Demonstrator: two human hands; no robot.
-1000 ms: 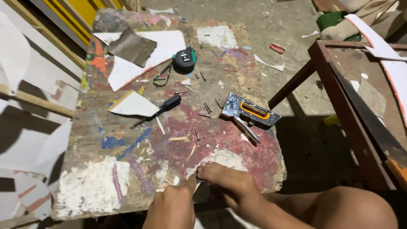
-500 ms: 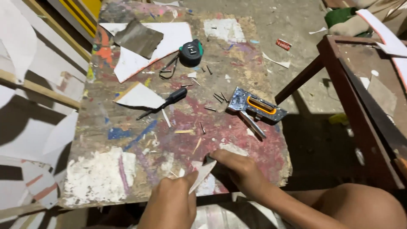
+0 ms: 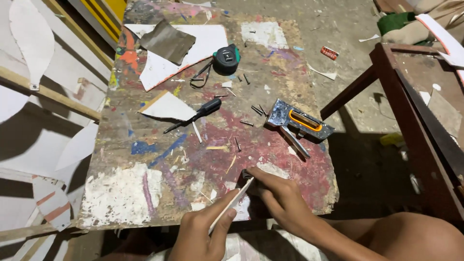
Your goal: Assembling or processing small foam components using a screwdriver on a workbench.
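Left hand (image 3: 200, 232) pinches the near end of a thin white strip (image 3: 231, 204), thumb and fingers closed on it, and the right hand (image 3: 280, 198) grips the strip's far end where a small dark piece (image 3: 247, 174) sits at its tip, fingers curled tight. All of this happens at the near edge of the paint-spattered board (image 3: 121, 193). Taking the staple gun (image 3: 299, 123) with its orange handle as our marker: the hands work just nearer than it, loose nails (image 3: 258, 110) lie scattered just to its left, the black-handled screwdriver (image 3: 195, 115) lies further left, resting against a white triangular offcut (image 3: 166, 107), and the black tape measure (image 3: 226, 59) sits beyond and to the left. A dark red wooden frame (image 3: 415, 116) stands to the right. Risk, I'd judge: that strip looks slender and is held off the board's edge, so uneven pressure could snap or bend it, and a slip could drag fingers onto those loose nails. Containers? None in view, nothing boxed or binned, everything lies loose on the board.
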